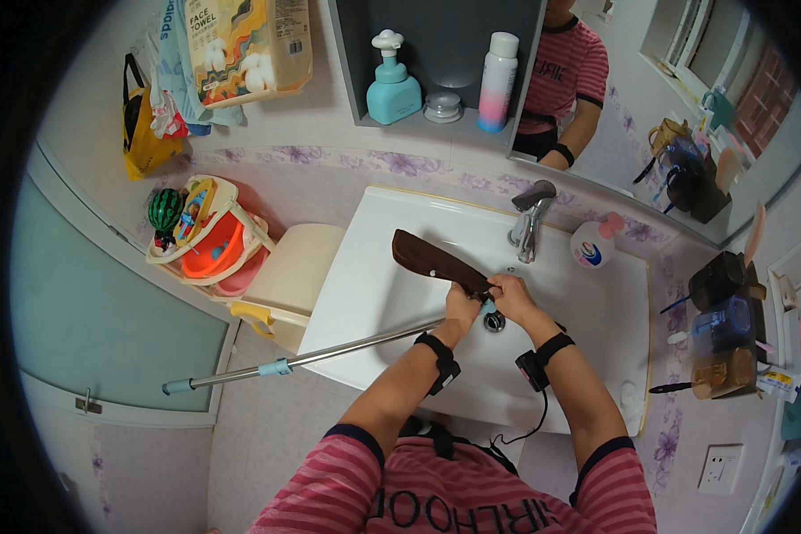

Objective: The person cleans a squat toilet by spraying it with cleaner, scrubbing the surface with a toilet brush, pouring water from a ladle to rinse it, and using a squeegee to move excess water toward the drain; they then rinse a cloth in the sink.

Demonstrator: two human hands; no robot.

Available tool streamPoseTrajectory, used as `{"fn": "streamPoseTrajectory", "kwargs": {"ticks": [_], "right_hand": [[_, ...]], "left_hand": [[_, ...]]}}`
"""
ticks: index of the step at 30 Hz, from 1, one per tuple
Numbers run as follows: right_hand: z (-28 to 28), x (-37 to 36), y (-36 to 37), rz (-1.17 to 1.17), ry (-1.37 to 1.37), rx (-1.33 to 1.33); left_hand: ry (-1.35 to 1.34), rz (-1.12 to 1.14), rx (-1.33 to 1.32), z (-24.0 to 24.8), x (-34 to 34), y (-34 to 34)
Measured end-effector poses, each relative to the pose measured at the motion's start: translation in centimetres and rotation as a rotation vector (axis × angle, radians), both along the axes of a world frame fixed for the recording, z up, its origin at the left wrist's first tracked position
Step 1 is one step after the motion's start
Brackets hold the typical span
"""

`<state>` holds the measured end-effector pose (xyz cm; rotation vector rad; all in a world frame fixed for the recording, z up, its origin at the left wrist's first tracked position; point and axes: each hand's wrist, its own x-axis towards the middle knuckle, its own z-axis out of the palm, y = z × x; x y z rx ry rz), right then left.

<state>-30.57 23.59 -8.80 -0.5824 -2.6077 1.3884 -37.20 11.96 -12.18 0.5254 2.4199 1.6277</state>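
Over the white sink (614, 347), both of my hands are closed at the lower end of a long dark brown flat piece (432, 260), which looks like a cloth-covered mop head. It lies tilted, its far end up to the left. My left hand (459, 310) grips its lower end beside a light blue joint, partly hidden by my fingers. My right hand (513, 298) pinches the same end from the right. From under my left hand a steel telescopic pole (365, 342) with light blue fittings runs left past the sink's edge. The drain (495, 322) shows just below my right hand.
The faucet (529, 218) stands behind my hands, with a white pump bottle (592, 242) to its right. A cream bin (295, 267) and a toy basket (212, 233) stand left. Overhead, a grey shelf (454, 44) and mirror (587, 133) jut out; cup holders (725, 325) hang right.
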Motion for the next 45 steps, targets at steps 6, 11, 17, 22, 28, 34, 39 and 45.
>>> {"fn": "streamPoseTrajectory", "kwargs": {"ticks": [6, 11, 17, 22, 28, 34, 39, 45], "right_hand": [[-0.9, -1.0, -1.2, -0.06, 0.106, 0.097], [-1.9, -0.4, -0.5, -0.137, 0.077, -0.051], [-0.2, -0.5, -1.1, -0.15, 0.021, -0.129], [1.5, -1.1, -3.7, 0.027, 0.147, 0.171], [5.3, -5.0, -8.2, 0.007, 0.262, 0.511], [5.0, -8.3, -8.2, -0.002, 0.159, 0.442], [4.8, -9.0, -8.2, -0.012, 0.255, 0.146], [4.8, -10.7, -8.9, 0.001, 0.075, -0.086]], "left_hand": [[-0.088, 0.093, -0.04, -1.8, -4.8, -2.9], [-0.105, 0.422, 0.069, 1.8, -6.5, -4.0], [0.016, 0.085, 0.261, 8.6, -8.4, -6.9], [0.264, -0.112, 0.05, 10.5, -9.0, -8.5], [0.317, -0.289, -0.086, 12.4, -10.1, -9.4], [0.084, -0.533, -0.066, 14.1, -12.9, -11.4], [-0.249, -0.573, -0.096, 15.3, -15.2, -11.8], [-0.567, -0.621, -0.083, 14.8, -18.5, -12.5]]}}
